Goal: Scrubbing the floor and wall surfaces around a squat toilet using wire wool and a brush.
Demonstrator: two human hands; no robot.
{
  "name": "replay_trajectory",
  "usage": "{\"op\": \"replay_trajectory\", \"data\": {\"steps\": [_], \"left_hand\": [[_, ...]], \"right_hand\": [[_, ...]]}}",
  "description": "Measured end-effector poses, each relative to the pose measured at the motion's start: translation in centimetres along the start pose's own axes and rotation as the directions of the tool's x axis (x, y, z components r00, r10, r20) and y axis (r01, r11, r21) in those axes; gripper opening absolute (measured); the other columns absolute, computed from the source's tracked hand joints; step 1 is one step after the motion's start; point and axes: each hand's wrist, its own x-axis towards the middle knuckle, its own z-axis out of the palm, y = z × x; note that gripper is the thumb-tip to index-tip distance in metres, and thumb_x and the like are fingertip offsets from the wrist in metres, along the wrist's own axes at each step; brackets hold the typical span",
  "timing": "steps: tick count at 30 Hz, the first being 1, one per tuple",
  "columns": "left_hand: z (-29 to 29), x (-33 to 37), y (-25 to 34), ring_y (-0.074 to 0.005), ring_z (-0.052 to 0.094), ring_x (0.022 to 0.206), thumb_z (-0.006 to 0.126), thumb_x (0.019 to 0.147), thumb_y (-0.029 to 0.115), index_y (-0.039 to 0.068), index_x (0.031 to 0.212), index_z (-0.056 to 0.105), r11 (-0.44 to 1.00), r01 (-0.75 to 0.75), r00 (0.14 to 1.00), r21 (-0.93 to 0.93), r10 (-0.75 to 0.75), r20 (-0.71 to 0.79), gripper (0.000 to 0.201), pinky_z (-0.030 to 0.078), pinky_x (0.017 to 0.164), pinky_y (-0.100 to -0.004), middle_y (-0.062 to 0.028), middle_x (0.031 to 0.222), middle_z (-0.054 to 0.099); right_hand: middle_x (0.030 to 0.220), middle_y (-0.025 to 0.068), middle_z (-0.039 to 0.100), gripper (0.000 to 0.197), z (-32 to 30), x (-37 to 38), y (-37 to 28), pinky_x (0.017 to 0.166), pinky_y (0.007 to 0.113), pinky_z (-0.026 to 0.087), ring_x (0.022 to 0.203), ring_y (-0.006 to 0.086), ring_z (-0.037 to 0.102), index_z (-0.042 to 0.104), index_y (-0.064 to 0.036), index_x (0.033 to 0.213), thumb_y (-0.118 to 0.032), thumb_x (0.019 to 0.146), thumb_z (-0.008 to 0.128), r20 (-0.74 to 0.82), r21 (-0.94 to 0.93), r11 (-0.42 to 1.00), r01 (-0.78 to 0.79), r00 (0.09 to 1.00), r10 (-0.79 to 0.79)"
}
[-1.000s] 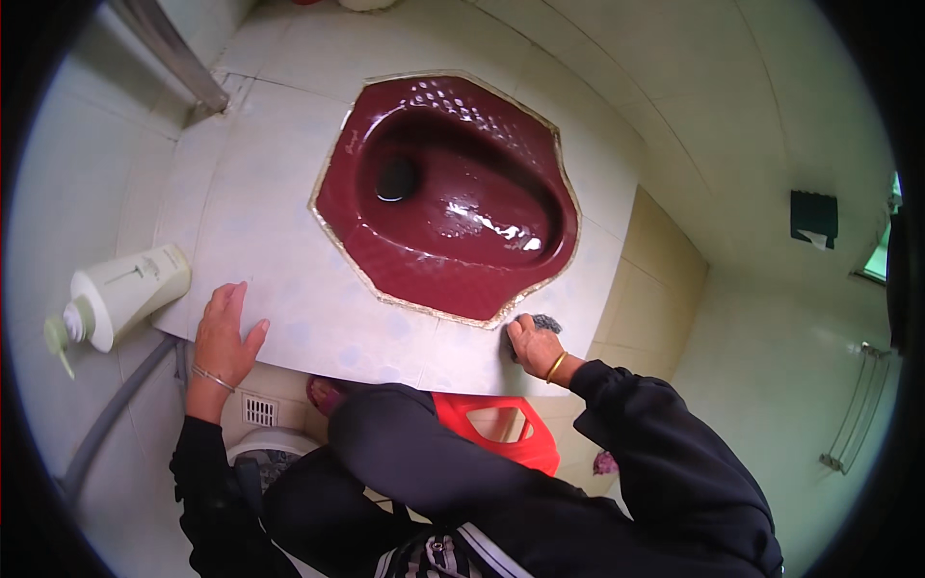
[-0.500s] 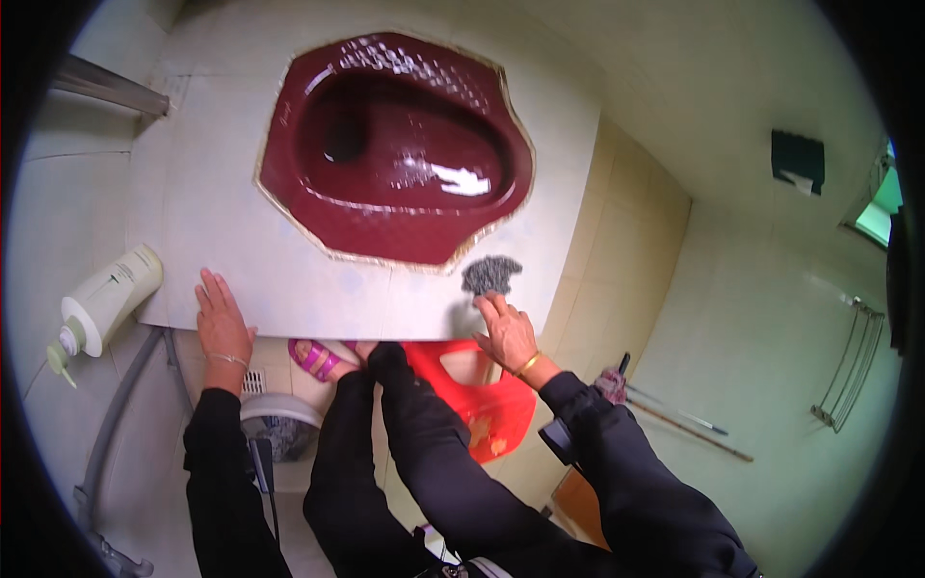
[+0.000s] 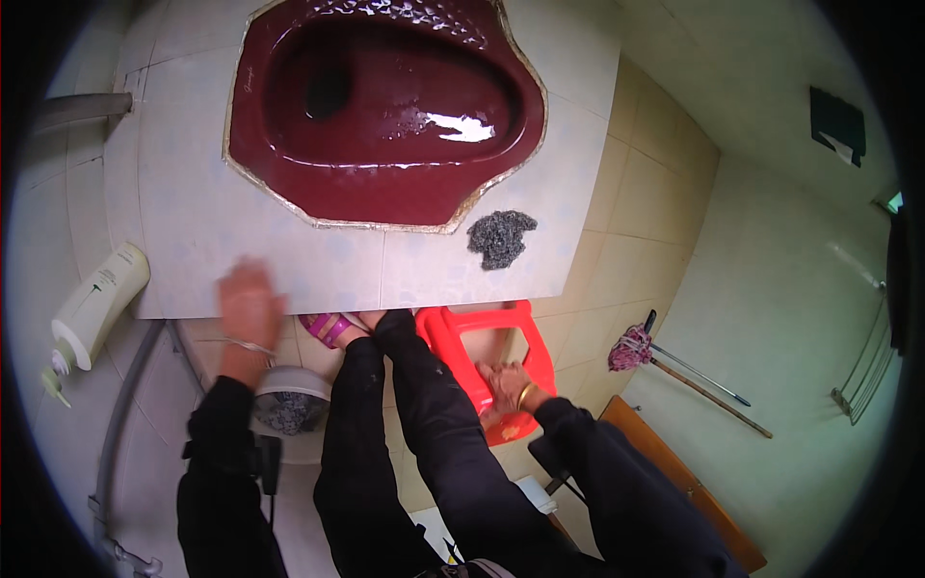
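Note:
At the red plastic stool [image 3: 464, 374], my right hand [image 3: 508, 390] has its fingers curled at the edge of the opening. A gold bangle is on that wrist. My left hand [image 3: 251, 303], smeared by motion, is over the front edge of the pale tiled platform [image 3: 337, 275]; its finger shape cannot be made out. On the platform's right side, apart from both hands, lies a grey steel wool pad [image 3: 501, 239]. Beyond it is the dark red squat toilet [image 3: 385, 188], its surface wet and shiny.
A white pump bottle [image 3: 101, 299] leans at the left, by a grey pipe [image 3: 120, 414]. Below my left hand stands a pale bucket [image 3: 289, 400]. My feet in purple sandals [image 3: 328, 329] are below the platform edge. Mops [image 3: 631, 349] lie to the right, near a brown board [image 3: 665, 472].
My right hand has left the steel wool, which stays on the platform, and moved down to the stool. My left hand has lifted from its flat rest. The view has shifted.

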Motion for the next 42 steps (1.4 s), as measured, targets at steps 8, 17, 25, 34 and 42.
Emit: {"op": "replay_trajectory", "data": {"steps": [8, 17, 25, 34, 42], "left_hand": [[1.0, 8.6, 22.2, -0.0338, 0.04, 0.131, 0.053, 0.084, 0.012, 0.028, 0.127, 0.056, 0.565, -0.82, 0.51, 0.087, 0.792, -0.336, 0.046, 0.039, 0.1, -0.0494, -0.0038, 0.144, 0.043], [0.2, 5.8, 10.2, -0.0356, 0.051, 0.101, 0.053, 0.08, 0.005, 0.016, 0.103, 0.061, 0.882, -0.404, 0.875, -0.245, 0.294, -0.385, 0.026, 0.047, 0.088, -0.0449, -0.0123, 0.126, 0.053], [-2.0, 1.9, -5.5, -0.0368, 0.052, 0.103, 0.073, 0.064, -0.004, 0.012, 0.108, 0.052, 0.908, 0.24, 0.911, -0.344, -0.333, -0.243, 0.052, 0.049, 0.086, -0.0443, -0.0133, 0.124, 0.044], [-1.3, 0.9, -7.0, -0.0377, 0.052, 0.113, 0.074, 0.066, -0.004, 0.01, 0.112, 0.052, 0.921, 0.231, 0.946, -0.313, -0.288, -0.149, 0.052, 0.05, 0.092, -0.0418, -0.0147, 0.132, 0.04], [-2.3, 1.1, -6.5, -0.0377, 0.05, 0.117, 0.079, 0.063, 0.0, 0.01, 0.116, 0.05, 0.933, 0.226, 0.968, -0.281, -0.249, -0.046, 0.061, 0.047, 0.098, -0.042, -0.0146, 0.138, 0.035]], "right_hand": [[0.105, 0.019, 0.065, 0.109, 2.9, -7.0, -3.0, 0.082, 0.045, 0.049, 0.096, 0.0342, 0.065, 0.035, -0.0032, 0.142, -0.057, 0.058, 0.079, -0.016, 0.087, 0.991, -0.106, 0.994, 0.107], [0.103, 0.016, 0.064, 0.109, -2.3, -16.1, 0.6, 0.085, 0.045, 0.045, 0.096, 0.0308, 0.065, 0.038, -0.0054, 0.14, -0.064, 0.057, 0.077, 0.022, -0.161, 0.978, -0.135, 0.99, 0.14], [0.084, 0.0131, 0.064, 0.104, -16.0, -23.6, 1.7, 0.07, 0.04, 0.048, 0.072, 0.0314, 0.065, 0.047, -0.0031, 0.128, -0.065, 0.052, 0.08, -0.267, -0.232, 0.973, 0.021, 0.96, -0.084], [0.104, 0.0158, 0.066, 0.111, -31.9, -19.4, 1.3, 0.088, 0.04, 0.048, 0.102, 0.0323, 0.063, 0.048, -0.0024, 0.133, -0.051, 0.042, 0.09, -0.215, -0.203, 0.969, 0.139, 0.959, -0.182], [0.113, 0.0138, 0.064, 0.115, -32.7, -17.0, 3.4, 0.101, 0.042, 0.041, 0.112, 0.0314, 0.058, 0.046, -0.0035, 0.135, -0.046, 0.038, 0.091, -0.125, -0.192, 0.973, 0.131, 0.98, -0.157]]}}
